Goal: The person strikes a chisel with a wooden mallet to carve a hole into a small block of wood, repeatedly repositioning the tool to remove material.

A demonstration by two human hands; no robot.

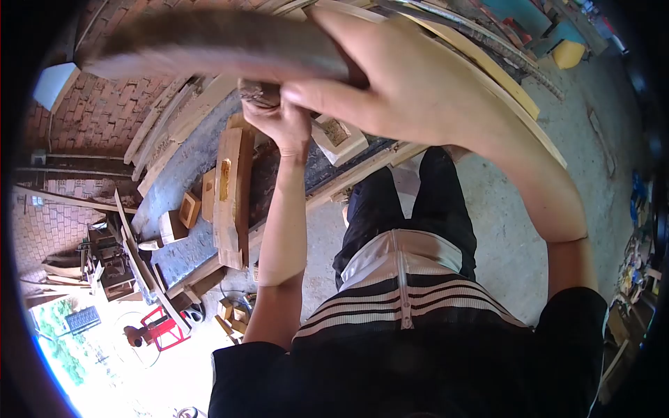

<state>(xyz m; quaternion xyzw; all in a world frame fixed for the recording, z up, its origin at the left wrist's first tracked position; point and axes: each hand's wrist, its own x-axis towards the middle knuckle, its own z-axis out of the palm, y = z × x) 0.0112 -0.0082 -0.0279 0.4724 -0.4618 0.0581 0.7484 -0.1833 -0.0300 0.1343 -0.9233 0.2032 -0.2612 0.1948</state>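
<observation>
My right hand (397, 76) is wrapped round a thick, dark wooden club (223, 45), blurred by motion and reaching across the upper left. Just below it, my left hand (286, 129) closes on a wooden tool handle (254, 90) with a frayed, battered top. Whatever lies below that handle is hidden by my hand. Left of my left forearm, a reddish wooden beam (233, 209) with a slot cut in it lies across the bench. A pale wooden block (341, 143) with a square hollow sits right of my left hand.
Small wooden blocks (174, 226) rest on the dark worktop (195, 247). Long boards (164, 115) lean along the far side by a brick wall (104, 125). A red stool frame (167, 327) stands at lower left. Planks (502, 83) lie at upper right over the concrete floor (502, 202).
</observation>
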